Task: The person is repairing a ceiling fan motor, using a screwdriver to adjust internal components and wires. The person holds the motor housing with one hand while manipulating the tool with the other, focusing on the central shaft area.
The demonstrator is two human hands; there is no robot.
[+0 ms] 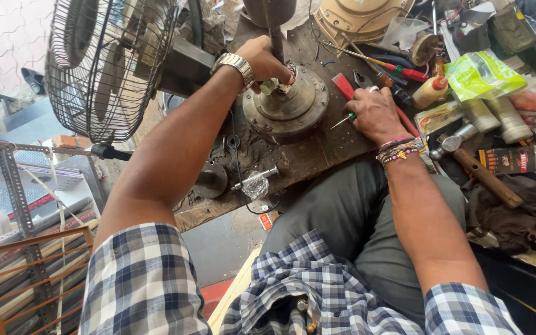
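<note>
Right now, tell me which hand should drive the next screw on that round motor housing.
Right hand, probably: it grips the screwdriver, tip pointing at the motor housing. The left hand grips the shaft above it.
</note>
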